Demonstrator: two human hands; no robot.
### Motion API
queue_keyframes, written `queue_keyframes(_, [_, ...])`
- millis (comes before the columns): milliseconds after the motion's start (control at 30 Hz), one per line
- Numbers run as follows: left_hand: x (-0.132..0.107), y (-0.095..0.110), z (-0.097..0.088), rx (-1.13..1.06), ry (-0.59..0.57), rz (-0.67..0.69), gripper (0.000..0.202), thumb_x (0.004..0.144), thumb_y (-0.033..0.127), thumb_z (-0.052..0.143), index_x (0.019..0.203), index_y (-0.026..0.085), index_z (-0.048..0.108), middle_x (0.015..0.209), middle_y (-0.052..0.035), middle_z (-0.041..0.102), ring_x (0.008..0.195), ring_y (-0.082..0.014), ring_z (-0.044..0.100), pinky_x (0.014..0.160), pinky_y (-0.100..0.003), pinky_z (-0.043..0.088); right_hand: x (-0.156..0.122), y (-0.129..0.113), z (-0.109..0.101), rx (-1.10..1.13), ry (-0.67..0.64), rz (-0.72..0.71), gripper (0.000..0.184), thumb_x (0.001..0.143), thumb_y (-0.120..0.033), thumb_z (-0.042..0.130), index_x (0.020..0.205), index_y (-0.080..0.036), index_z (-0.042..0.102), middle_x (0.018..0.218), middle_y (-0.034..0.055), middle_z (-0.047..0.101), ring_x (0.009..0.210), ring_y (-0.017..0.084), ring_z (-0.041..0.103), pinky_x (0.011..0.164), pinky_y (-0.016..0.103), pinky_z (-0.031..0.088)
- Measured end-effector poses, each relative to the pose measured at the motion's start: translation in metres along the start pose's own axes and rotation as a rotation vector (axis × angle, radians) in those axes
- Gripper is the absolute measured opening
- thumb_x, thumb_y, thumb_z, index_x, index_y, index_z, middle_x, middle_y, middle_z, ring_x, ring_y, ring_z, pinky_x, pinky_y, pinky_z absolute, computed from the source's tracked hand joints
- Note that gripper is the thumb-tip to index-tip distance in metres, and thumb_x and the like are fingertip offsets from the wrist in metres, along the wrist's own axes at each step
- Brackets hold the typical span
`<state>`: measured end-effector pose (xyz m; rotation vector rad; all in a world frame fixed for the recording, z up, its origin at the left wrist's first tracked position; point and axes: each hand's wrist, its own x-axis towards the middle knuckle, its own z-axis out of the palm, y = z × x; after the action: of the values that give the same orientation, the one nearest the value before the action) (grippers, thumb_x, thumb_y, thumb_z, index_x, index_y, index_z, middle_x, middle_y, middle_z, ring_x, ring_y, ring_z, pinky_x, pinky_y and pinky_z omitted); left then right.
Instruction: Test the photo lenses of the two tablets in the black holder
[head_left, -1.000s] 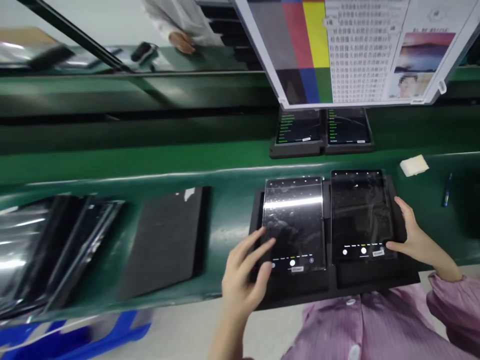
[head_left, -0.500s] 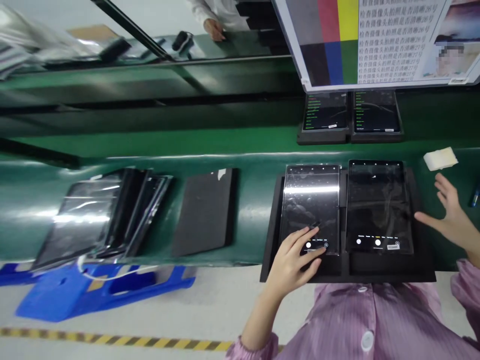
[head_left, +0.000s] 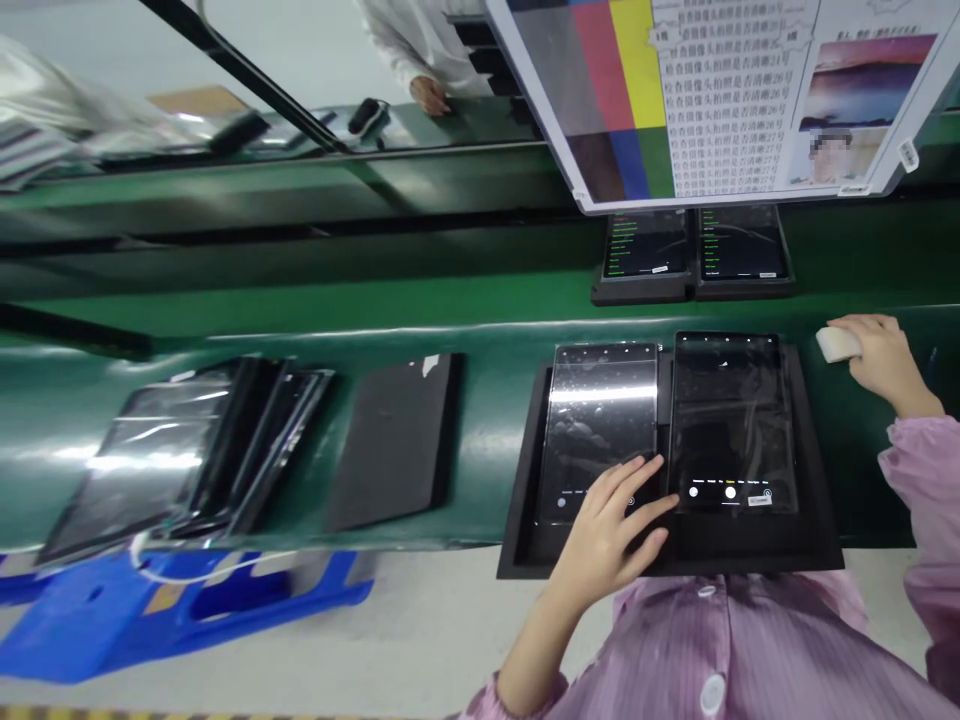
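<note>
Two tablets lie side by side in a black foam tray (head_left: 750, 555) at the bench's near edge. Over the lower right of the left tablet (head_left: 600, 430) rests my left hand (head_left: 611, 530), fingers spread, its tips reaching toward the right tablet (head_left: 731, 420). Camera controls show along the bottom of both screens. My right hand (head_left: 881, 355) is closed around a small whitish sponge block (head_left: 838, 345) on the green bench, to the right of the tray. The left hand covers part of the left tablet's lower edge.
A test chart board (head_left: 720, 110) hangs over two more tablets on black stands (head_left: 649, 245). Leftward lie a dark foam slab (head_left: 397, 440) and several stacked tablets in film (head_left: 165, 430). A blue plastic stool (head_left: 82, 620) is below; across the bench, another person's hand (head_left: 430, 95).
My right hand, open beside the sponge before, has closed on it. My left hand has moved slightly right relative to the left tablet. The camera view has shifted.
</note>
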<state>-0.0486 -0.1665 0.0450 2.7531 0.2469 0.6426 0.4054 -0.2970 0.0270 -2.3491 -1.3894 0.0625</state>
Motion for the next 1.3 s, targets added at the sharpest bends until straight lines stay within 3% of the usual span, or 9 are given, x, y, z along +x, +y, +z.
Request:
queue_keyframes(100, [0.008, 0.007, 0.006, -0.022, -0.021, 0.006, 0.027, 0.106, 0.026, 0.05, 0.122, 0.023, 0.071, 0.15, -0.0137, 0.055, 0.138, -0.031, 0.05, 0.109, -0.05, 0.048, -0.035, -0.025, 0.0, 0.195, 0.013, 0.009, 0.052, 0.081, -0.028, 0.068, 0.131, -0.023, 0.058, 0.131, 0.0102, 0.066, 0.121, 0.04, 0.059, 0.101, 0.06, 0.052])
queue_keyframes(167, [0.014, 0.009, 0.008, -0.028, -0.048, 0.015, 0.026, 0.105, 0.027, 0.051, 0.121, 0.023, 0.072, 0.149, -0.0129, 0.056, 0.137, -0.0307, 0.051, 0.11, -0.05, 0.048, -0.065, -0.046, 0.001, 0.618, -0.001, 0.05, 0.065, 0.082, -0.039, 0.079, 0.138, -0.025, 0.048, 0.136, 0.012, 0.063, 0.121, 0.035, 0.063, 0.101, 0.051, 0.055])
queue_keyframes(233, [0.022, 0.011, 0.011, -0.036, -0.075, 0.031, 0.027, 0.105, 0.028, 0.051, 0.121, 0.024, 0.072, 0.15, -0.0123, 0.056, 0.138, -0.0305, 0.051, 0.111, -0.05, 0.048, -0.09, -0.066, 0.003, 0.771, -0.024, 0.102, 0.075, 0.083, -0.043, 0.083, 0.144, -0.026, 0.044, 0.137, 0.0128, 0.061, 0.12, 0.033, 0.065, 0.101, 0.048, 0.056])
queue_keyframes(367, [0.035, 0.013, 0.016, -0.05, -0.139, 0.062, 0.028, 0.106, 0.031, 0.051, 0.124, 0.024, 0.072, 0.153, -0.0121, 0.054, 0.141, -0.0303, 0.049, 0.113, -0.049, 0.047, -0.112, -0.086, 0.009, 0.67, -0.01, 0.085, 0.07, 0.087, -0.041, 0.08, 0.148, -0.029, 0.049, 0.14, 0.0108, 0.061, 0.122, 0.032, 0.064, 0.103, 0.049, 0.054])
queue_keyframes(600, [0.043, 0.017, 0.026, -0.082, -0.2, 0.059, 0.028, 0.105, 0.031, 0.054, 0.125, 0.025, 0.072, 0.155, -0.0125, 0.052, 0.143, -0.0317, 0.047, 0.114, -0.052, 0.046, -0.105, -0.088, 0.012, 0.574, -0.037, -0.006, 0.05, 0.092, -0.035, 0.075, 0.139, -0.035, 0.057, 0.139, 0.0036, 0.064, 0.129, 0.031, 0.06, 0.105, 0.049, 0.051])
queue_keyframes(900, [0.045, 0.019, 0.034, -0.083, -0.293, 0.063, 0.025, 0.103, 0.034, 0.061, 0.122, 0.025, 0.074, 0.16, -0.0107, 0.047, 0.142, -0.0339, 0.049, 0.116, -0.054, 0.044, -0.108, -0.091, 0.012, 0.545, -0.052, -0.002, 0.048, 0.094, -0.033, 0.071, 0.14, -0.032, 0.056, 0.139, 0.0053, 0.063, 0.129, 0.031, 0.059, 0.103, 0.048, 0.052])
queue_keyframes(1067, [0.024, -0.003, 0.016, -0.039, -0.119, 0.001, 0.028, 0.1, 0.025, 0.06, 0.125, 0.026, 0.072, 0.153, -0.0112, 0.054, 0.138, -0.0327, 0.051, 0.113, -0.05, 0.047, -0.11, -0.09, 0.01, 0.508, -0.058, 0.021, 0.048, 0.094, -0.037, 0.07, 0.14, -0.033, 0.056, 0.14, 0.0052, 0.062, 0.13, 0.034, 0.058, 0.101, 0.049, 0.053])
queue_keyframes(1200, [-0.018, -0.024, -0.005, 0.076, 0.052, -0.133, 0.023, 0.098, 0.018, 0.058, 0.115, 0.024, 0.073, 0.142, -0.012, 0.062, 0.129, -0.0308, 0.058, 0.105, -0.047, 0.051, -0.105, -0.098, -0.003, 0.415, -0.079, 0.001, 0.047, 0.093, -0.042, 0.067, 0.139, -0.033, 0.056, 0.139, 0.0055, 0.062, 0.126, 0.036, 0.061, 0.096, 0.049, 0.054])
queue_keyframes(1300, [-0.051, -0.032, -0.011, 0.155, 0.134, -0.214, 0.023, 0.097, 0.016, 0.058, 0.112, 0.022, 0.074, 0.136, -0.0131, 0.064, 0.123, -0.03, 0.062, 0.102, -0.046, 0.051, -0.09, -0.121, -0.012, 0.37, -0.08, -0.071, 0.047, 0.091, -0.042, 0.066, 0.136, -0.032, 0.056, 0.132, 0.0059, 0.064, 0.118, 0.034, 0.064, 0.089, 0.044, 0.056])
